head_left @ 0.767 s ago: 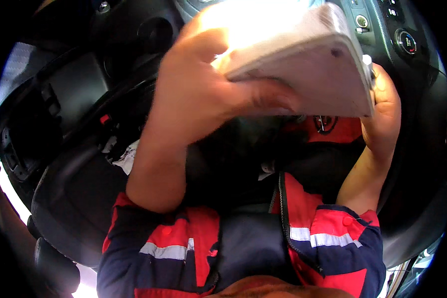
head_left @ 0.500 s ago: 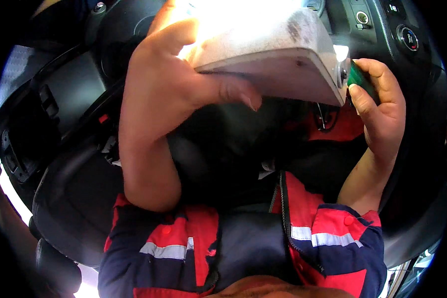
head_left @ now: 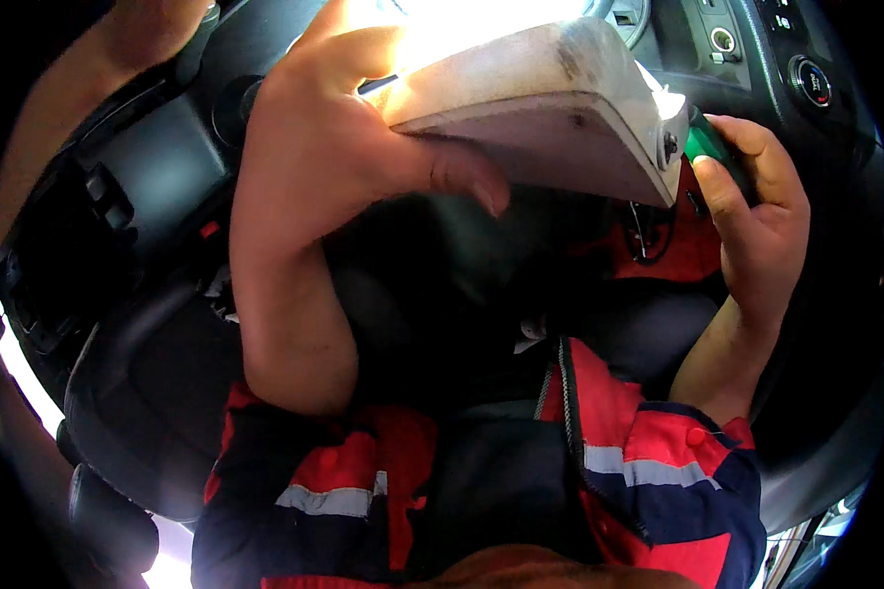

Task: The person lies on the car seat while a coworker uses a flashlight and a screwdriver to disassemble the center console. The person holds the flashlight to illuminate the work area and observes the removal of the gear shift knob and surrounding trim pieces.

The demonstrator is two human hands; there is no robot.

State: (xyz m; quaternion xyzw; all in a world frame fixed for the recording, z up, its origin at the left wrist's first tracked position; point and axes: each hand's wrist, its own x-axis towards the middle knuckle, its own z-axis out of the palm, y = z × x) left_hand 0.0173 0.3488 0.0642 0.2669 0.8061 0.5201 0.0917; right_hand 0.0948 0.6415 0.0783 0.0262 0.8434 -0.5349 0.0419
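A pale, smudged box-like casing (head_left: 530, 113) with rounded edges is held up in front of me. Its upper side is lost in white glare. My left hand (head_left: 334, 128) grips its left end, the thumb stretched along the underside and the other fingers partly washed out by the light. On the right end of the casing sits a dark screw or bolt head (head_left: 670, 147). Right beside it, my right hand (head_left: 756, 196) pinches a small green and black object (head_left: 707, 142), perhaps a tool handle. I cannot tell whether that object touches the casing.
Another person's bare arm (head_left: 79, 98) reaches in at the upper left. Dark car trim with a round dial (head_left: 810, 80) and a socket (head_left: 723, 39) lies at the upper right. A black seat (head_left: 147, 402) is at the left, and a red patch (head_left: 678, 240) shows below the casing.
Another person's arm has come into view at the upper left. The casing and both my hands have stayed almost in place, with only a slight shift.
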